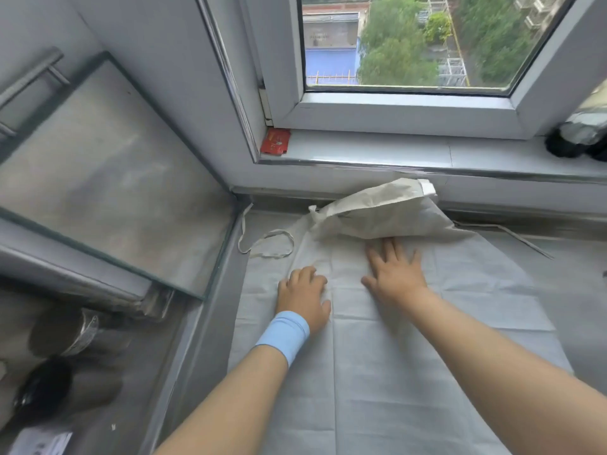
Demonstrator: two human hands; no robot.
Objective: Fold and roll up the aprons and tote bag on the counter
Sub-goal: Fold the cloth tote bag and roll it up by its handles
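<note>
Apron point(377, 372) bears right hand point(395, 274) splayed flat and left hand point(303, 297) loosely bent, neither grip clamped.

Pale grey apron point(394, 356) with a faint grid of creases, cream tote bag point(371, 215) at its far edge, light blue wristband point(285, 333), red card point(276, 141) far left, white window frame point(394, 106), green trees point(394, 54)

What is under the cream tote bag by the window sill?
The tote bag lies on the far end of the spread apron, which rests on the counter. The apron's top edge beneath the bag is covered, so anything else there cannot be seen.
</note>
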